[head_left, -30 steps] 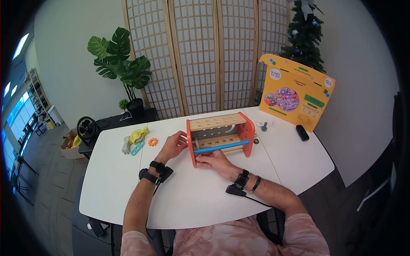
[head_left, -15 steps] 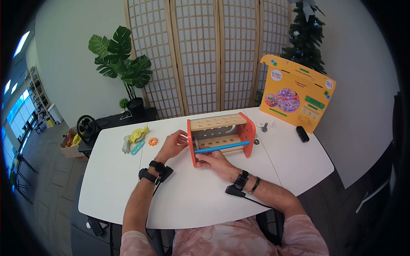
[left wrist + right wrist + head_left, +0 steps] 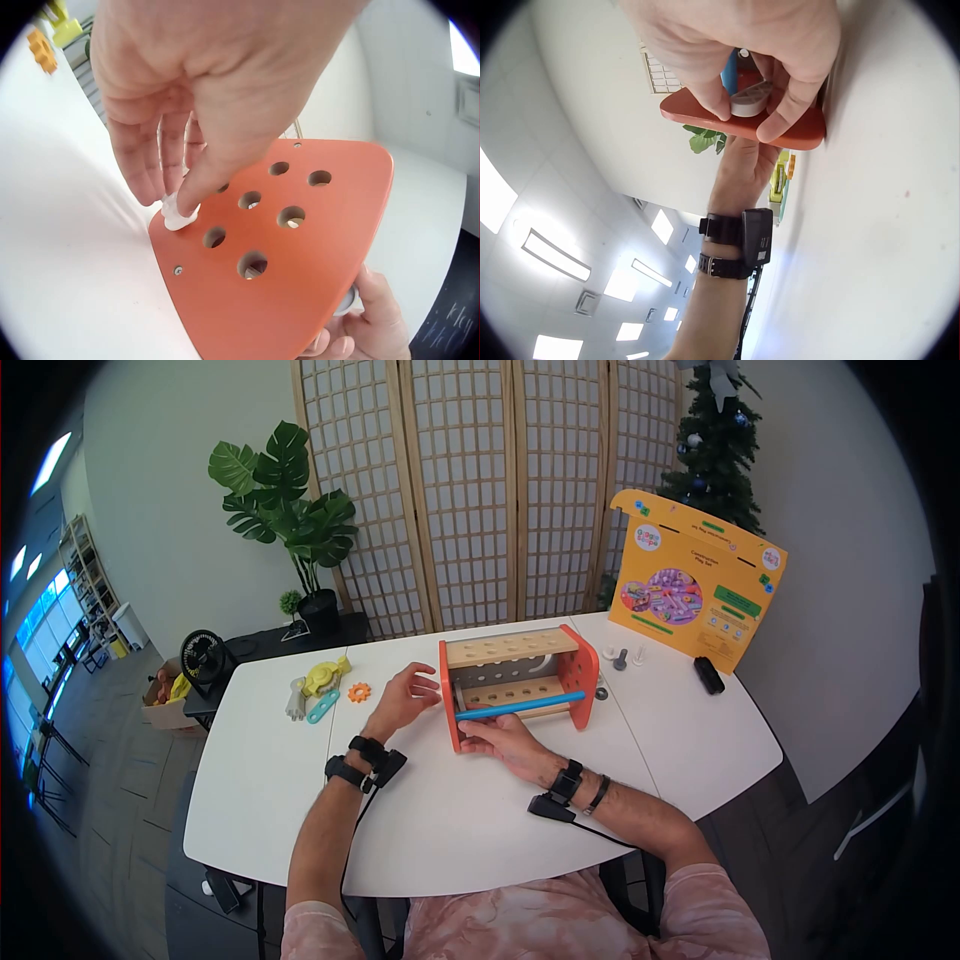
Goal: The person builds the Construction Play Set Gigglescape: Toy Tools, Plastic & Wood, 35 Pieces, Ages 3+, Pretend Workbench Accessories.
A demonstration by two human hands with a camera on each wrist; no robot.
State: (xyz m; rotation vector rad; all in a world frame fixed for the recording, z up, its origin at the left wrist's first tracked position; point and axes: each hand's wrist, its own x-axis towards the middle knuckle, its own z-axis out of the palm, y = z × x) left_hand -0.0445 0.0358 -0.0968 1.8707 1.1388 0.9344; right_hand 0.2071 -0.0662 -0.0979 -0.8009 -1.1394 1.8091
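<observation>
A toy workbench with orange-red side panels (image 3: pixel 583 675), pale wooden shelves and a blue bar (image 3: pixel 520 706) stands on the white table. My left hand (image 3: pixel 405 698) is at the outer face of its left panel. In the left wrist view, thumb and fingertips pinch a small white plastic piece (image 3: pixel 178 214) against the holed panel (image 3: pixel 262 247), near a corner. My right hand (image 3: pixel 510 742) reaches under the blue bar at the near lower corner of that panel. Between its thumb and fingers is a light grey ribbed plastic piece (image 3: pixel 751 101), against the panel's inner side; its far end is hidden.
Left on the table lie a yellow toy piece (image 3: pixel 322 678), a turquoise strip (image 3: pixel 322 707), grey pieces (image 3: pixel 295 700) and an orange gear (image 3: pixel 359 692). Small bolts (image 3: pixel 620 659), a black object (image 3: pixel 708 673) and a yellow box (image 3: pixel 695 575) stand or lie right of the workbench.
The fingers of my left hand have spread and shifted slightly away from the left panel in the head view. My right hand and the workbench stay put.
</observation>
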